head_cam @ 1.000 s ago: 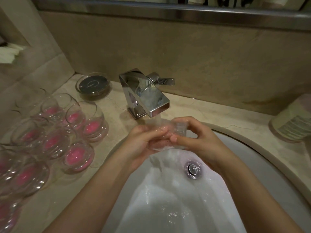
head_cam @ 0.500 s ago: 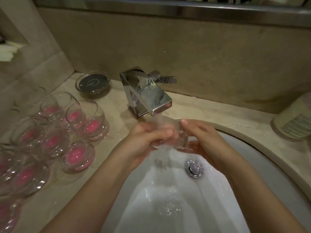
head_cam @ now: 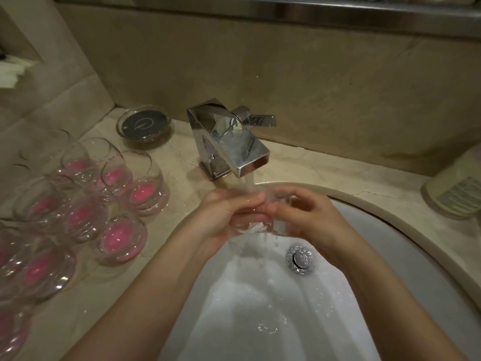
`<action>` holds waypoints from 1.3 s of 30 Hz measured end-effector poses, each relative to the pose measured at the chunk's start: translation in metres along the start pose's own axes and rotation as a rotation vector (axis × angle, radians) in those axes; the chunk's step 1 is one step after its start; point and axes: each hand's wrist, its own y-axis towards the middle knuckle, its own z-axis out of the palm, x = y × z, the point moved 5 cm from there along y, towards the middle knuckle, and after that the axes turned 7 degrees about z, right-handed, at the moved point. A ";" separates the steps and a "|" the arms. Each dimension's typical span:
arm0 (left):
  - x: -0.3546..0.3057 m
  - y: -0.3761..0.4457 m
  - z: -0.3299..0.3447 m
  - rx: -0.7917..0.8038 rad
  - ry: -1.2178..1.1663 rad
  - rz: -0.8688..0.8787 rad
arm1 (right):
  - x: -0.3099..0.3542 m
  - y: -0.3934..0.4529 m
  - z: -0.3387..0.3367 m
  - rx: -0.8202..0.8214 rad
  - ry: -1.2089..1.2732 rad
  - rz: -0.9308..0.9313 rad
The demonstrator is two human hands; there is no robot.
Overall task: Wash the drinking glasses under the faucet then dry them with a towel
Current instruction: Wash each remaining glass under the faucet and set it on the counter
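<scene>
Currently I hold the clear drinking glass (head_cam: 256, 220) beneath the chrome block faucet (head_cam: 229, 142), left hand (head_cam: 223, 214) and right hand (head_cam: 309, 214) fingers curled round it, so runoff falls into the white basin (head_cam: 390, 256). Pink-bottomed glasses (head_cam: 78, 204) wait left on the worktop (head_cam: 325, 165).

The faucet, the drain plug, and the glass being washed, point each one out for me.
faucet (head_cam: 242, 149): head view, top of the chrome spout.
drain plug (head_cam: 300, 259): head view, middle of the metal cap.
glass being washed (head_cam: 253, 225): head view, clear wall showing between the two hands.

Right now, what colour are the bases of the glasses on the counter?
Pink, seen in the head view: glasses.
</scene>
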 end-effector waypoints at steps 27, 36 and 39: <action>0.023 -0.024 0.006 -0.252 0.118 0.491 | -0.019 -0.019 0.050 -0.044 0.025 -0.089; 0.035 -0.026 0.007 -0.261 0.265 0.453 | -0.027 -0.021 0.053 -0.168 -0.127 -0.089; 0.033 -0.026 0.008 -0.273 0.369 0.452 | -0.025 -0.020 0.054 -0.188 -0.125 -0.129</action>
